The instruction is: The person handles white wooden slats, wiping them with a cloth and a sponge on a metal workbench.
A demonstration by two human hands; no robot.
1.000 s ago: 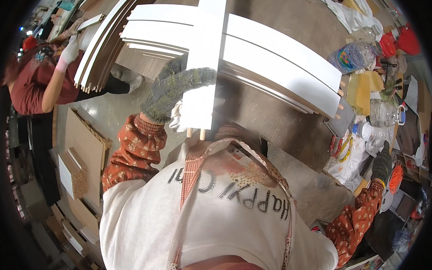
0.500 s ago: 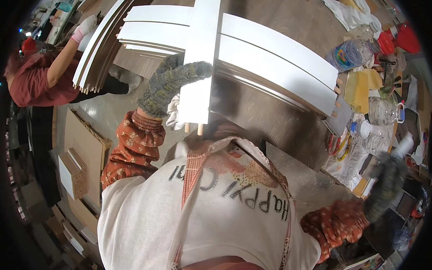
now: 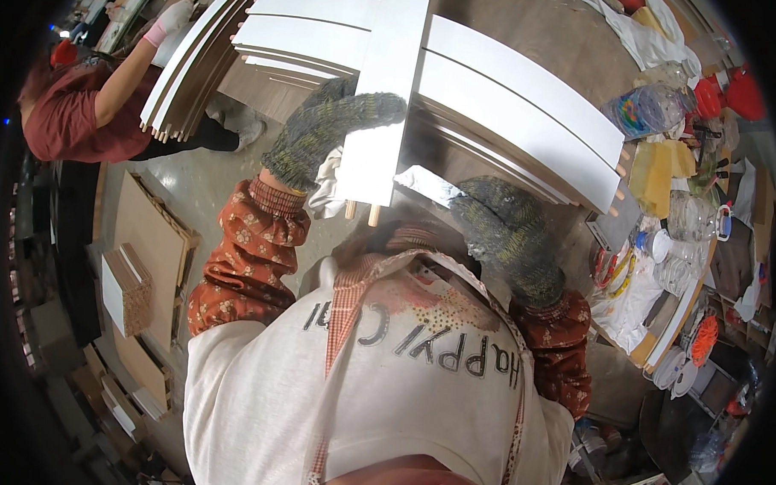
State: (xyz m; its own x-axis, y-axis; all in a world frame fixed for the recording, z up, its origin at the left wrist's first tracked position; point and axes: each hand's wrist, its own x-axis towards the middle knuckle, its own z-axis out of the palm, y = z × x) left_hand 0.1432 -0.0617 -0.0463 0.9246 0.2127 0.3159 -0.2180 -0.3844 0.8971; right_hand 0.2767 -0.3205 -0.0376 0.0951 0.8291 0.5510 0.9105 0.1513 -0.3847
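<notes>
A long white board [image 3: 395,46] points toward me, with wooden dowels [image 3: 374,215] sticking out of its near end. My left hand [image 3: 328,133], in a dark green knit glove, is closed round the board near that end; a crumpled white cloth [image 3: 326,185] hangs beneath its fingers. My right hand [image 3: 508,230], gloved alike, grips a flat, whitish blade-like tool [image 3: 428,187]. The tool's tip is close beside the board's right edge; I cannot tell whether they touch. Under the board, more white boards [image 3: 513,84] lie crosswise in a stack, dowels showing at their right ends.
At the left, a co-worker in a dark red top [image 3: 72,116] stands by a row of upright white boards [image 3: 185,64]. Plastic bottles [image 3: 645,110], yellow sponges [image 3: 651,179] and coils [image 3: 609,267] crowd the right side. Brown panels [image 3: 145,234] lie on the floor at left.
My right hand has swung in from the far right, bringing the whitish tool beside the board's near end. My left hand keeps its hold on the board; the whole view has shifted slightly.
</notes>
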